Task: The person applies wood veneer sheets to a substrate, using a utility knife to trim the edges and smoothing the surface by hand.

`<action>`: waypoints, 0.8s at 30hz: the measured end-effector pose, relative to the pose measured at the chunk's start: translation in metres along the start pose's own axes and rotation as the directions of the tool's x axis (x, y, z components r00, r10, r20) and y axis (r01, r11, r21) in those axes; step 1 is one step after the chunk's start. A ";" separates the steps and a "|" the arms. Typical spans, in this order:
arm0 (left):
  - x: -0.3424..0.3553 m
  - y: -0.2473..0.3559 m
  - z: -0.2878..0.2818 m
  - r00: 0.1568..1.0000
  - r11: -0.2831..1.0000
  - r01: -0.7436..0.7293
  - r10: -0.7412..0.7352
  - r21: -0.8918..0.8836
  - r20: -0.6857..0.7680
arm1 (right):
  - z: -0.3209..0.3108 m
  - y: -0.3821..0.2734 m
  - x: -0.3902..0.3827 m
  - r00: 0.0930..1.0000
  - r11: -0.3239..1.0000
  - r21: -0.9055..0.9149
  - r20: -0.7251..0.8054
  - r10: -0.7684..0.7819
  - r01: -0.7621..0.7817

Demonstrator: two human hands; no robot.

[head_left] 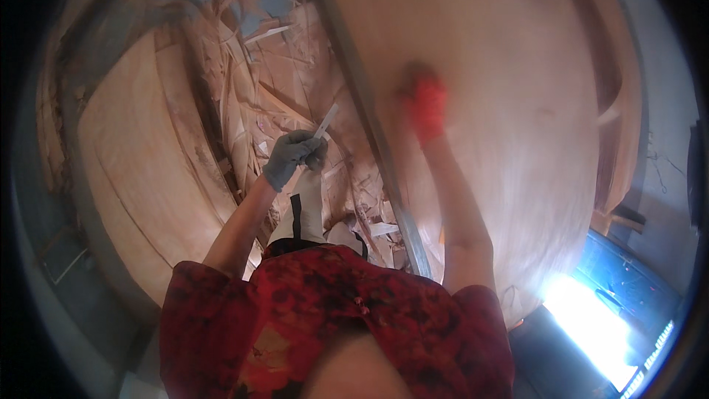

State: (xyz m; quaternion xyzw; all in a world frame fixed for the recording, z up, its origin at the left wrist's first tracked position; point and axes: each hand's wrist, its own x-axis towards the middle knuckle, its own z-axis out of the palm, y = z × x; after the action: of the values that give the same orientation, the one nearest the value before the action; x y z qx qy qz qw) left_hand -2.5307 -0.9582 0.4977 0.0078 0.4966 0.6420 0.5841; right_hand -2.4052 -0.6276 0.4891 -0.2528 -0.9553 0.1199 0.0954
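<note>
Now, left hand (292, 157) gripping thin blade (325, 122), right hand (426, 107) pressed flat on veneer sheet (502, 140)

I'm seeing the veneer sheet (502, 103) lying right of the metal rail (369, 111), scrap strips (258, 81) piling left of it (stacked sheets (140, 170) sitting farther left).
</note>
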 end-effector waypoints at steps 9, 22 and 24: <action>0.022 0.009 0.001 0.999 0.997 0.044 -0.042 0.061 -0.027 | 0.017 0.001 0.000 0.997 0.994 -0.105 0.081 0.013 -0.004; 0.156 0.057 0.051 0.997 0.997 -0.007 0.001 0.075 0.079 | -0.008 -0.018 0.009 0.990 0.962 -0.257 0.134 -0.054 0.087; 0.165 0.052 0.046 0.997 0.997 0.025 -0.030 0.066 0.077 | -0.016 -0.024 0.017 0.971 0.951 -0.252 0.202 -0.132 0.181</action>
State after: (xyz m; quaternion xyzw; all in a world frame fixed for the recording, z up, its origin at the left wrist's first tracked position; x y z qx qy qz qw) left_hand -2.5940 -0.7948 0.4604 0.0449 0.4942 0.6165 0.6112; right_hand -2.4265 -0.6366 0.5135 -0.1745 -0.9845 0.0040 -0.0186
